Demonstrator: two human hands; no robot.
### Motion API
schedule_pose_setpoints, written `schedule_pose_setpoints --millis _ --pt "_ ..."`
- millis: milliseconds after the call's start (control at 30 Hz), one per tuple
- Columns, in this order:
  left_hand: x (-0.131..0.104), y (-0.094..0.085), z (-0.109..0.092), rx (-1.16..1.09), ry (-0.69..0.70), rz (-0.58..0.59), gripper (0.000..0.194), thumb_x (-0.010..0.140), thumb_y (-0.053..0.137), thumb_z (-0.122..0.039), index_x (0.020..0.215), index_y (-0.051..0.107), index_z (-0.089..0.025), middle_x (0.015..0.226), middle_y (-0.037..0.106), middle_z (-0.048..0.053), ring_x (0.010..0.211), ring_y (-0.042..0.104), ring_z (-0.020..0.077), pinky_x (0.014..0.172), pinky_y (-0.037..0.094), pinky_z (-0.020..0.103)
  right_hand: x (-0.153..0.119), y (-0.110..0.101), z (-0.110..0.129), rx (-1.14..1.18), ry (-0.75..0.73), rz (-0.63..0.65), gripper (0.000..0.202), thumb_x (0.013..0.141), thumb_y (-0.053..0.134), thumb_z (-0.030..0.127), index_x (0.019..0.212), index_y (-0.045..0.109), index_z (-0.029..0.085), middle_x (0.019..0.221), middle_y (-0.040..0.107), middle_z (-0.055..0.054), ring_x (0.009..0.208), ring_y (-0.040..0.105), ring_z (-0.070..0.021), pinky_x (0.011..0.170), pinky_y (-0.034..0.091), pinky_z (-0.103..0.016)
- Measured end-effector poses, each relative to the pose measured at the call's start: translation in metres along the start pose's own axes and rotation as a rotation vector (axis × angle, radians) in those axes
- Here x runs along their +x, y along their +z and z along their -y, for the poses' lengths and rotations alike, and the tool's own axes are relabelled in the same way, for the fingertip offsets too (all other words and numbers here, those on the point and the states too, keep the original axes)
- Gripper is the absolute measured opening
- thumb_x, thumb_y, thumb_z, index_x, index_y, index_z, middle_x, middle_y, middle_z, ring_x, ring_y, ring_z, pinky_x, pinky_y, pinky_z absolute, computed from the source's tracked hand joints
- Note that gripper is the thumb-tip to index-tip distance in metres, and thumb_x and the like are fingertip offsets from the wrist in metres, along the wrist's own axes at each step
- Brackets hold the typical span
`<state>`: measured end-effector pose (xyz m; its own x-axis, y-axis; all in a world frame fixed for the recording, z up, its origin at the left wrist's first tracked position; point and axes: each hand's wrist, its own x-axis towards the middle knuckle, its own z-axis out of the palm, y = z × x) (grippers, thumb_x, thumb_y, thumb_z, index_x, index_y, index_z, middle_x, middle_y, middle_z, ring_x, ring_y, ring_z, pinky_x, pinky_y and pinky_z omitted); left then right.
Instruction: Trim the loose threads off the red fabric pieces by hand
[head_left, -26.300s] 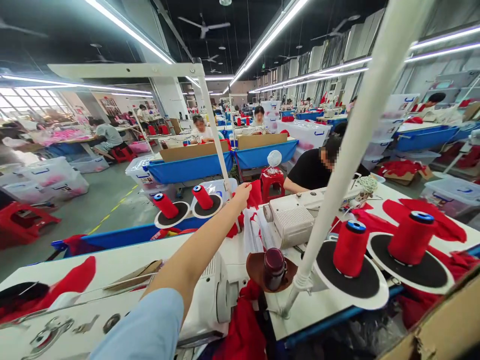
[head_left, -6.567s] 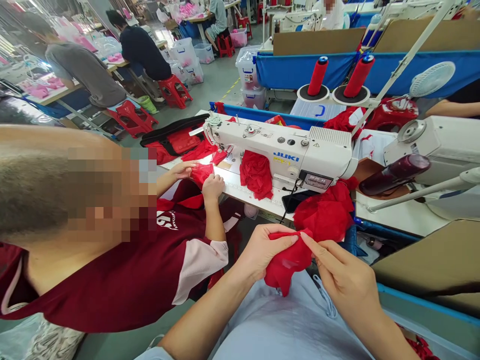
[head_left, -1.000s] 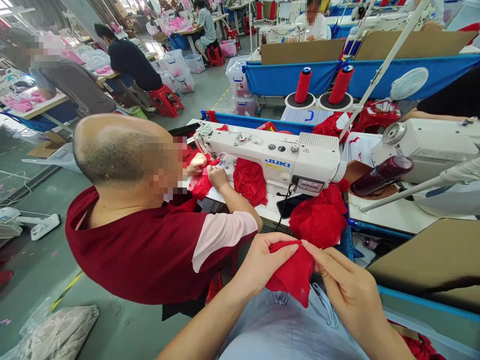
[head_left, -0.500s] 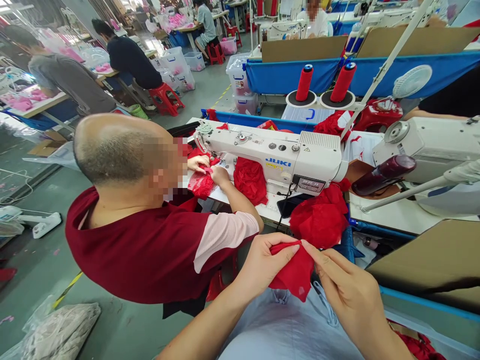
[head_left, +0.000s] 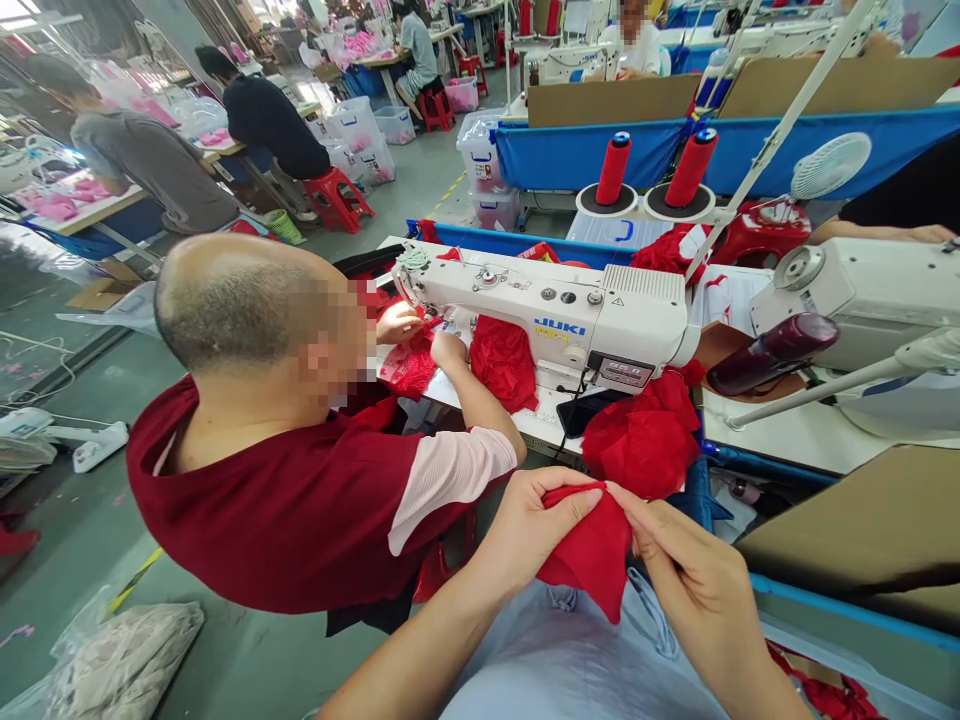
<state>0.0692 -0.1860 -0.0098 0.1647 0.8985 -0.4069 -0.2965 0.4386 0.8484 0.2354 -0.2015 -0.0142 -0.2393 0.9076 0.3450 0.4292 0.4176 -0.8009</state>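
A small piece of red fabric is stretched between my two hands, its lower corner hanging down in front of my light blue clothing. My left hand pinches its top edge between thumb and fingers. Close beside it, my right hand grips the same edge with thumb and forefinger, the fingertips of both hands almost meeting. Just beyond lies a heap of red fabric at the table's edge. A white sewing machine stands behind it, with more red cloth under its arm.
To my left a co-worker in a dark red top sits with both hands at the needle end. Two red thread cones stand behind the machine. A dark bottle and a cardboard sheet are on the right. A phone lies by the machine.
My hands keep their pinch on the fabric, whose hanging corner has swung slightly lower and smoother. The co-worker's hands have moved a little further apart. The view has shifted slightly.
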Motion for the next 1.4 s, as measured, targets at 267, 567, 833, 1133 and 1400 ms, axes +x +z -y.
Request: schedule_pose_setpoints --millis 267,567,833,1133,1400 --pt "-0.002 0.002 -0.002 0.193 0.143 -0.027 0.014 0.078 0.068 -0.027 0.079 0.075 -0.015 0.075 0.069 0.003 0.067 0.057 0.0117 0.062 0.042 0.02 -0.002 -0.007 -0.001 -0.209 -0.079 0.05 0.042 0.093 0.044 0.009 0.127 0.065 0.02 0.068 0.062 -0.002 0.049 0.057 -0.0095 0.047 0.048 -0.017" --pt "-0.003 0.0 -0.004 0.17 0.111 0.015 0.017 0.079 0.069 -0.03 0.079 0.075 -0.015 0.075 0.068 0.003 0.066 0.055 0.0107 0.063 0.041 0.02 -0.001 0.003 0.003 0.157 0.199 -0.076 0.027 0.088 0.059 0.022 0.107 0.077 0.026 0.08 0.074 -0.005 0.071 0.07 -0.0166 0.065 0.057 -0.022" --pt "-0.003 -0.002 -0.002 0.034 0.023 0.044 0.021 0.075 0.075 -0.037 0.08 0.075 -0.016 0.074 0.069 0.001 0.064 0.055 0.0092 0.063 0.041 0.019 -0.008 0.013 -0.006 0.677 0.679 -0.053 0.035 0.079 0.071 0.048 0.1 0.079 0.022 0.047 0.051 0.003 0.038 0.041 -0.0079 0.034 0.034 -0.018" --pt "0.001 -0.006 0.003 0.031 -0.03 -0.033 0.025 0.07 0.079 -0.038 0.084 0.077 -0.017 0.081 0.074 0.004 0.07 0.061 0.0122 0.066 0.045 0.021 -0.001 -0.003 -0.004 -0.031 -0.022 -0.016 0.039 0.092 0.048 0.011 0.124 0.067 0.023 0.068 0.059 0.001 0.054 0.057 -0.009 0.052 0.048 -0.016" --pt "-0.001 -0.003 0.001 0.031 -0.02 -0.038 0.026 0.069 0.08 -0.037 0.083 0.076 -0.016 0.079 0.073 0.004 0.068 0.061 0.0116 0.065 0.046 0.02 -0.005 -0.007 -0.003 -0.401 -0.167 0.043 0.044 0.091 0.042 0.006 0.125 0.065 0.022 0.073 0.065 0.0 0.055 0.058 -0.0112 0.049 0.045 -0.019"
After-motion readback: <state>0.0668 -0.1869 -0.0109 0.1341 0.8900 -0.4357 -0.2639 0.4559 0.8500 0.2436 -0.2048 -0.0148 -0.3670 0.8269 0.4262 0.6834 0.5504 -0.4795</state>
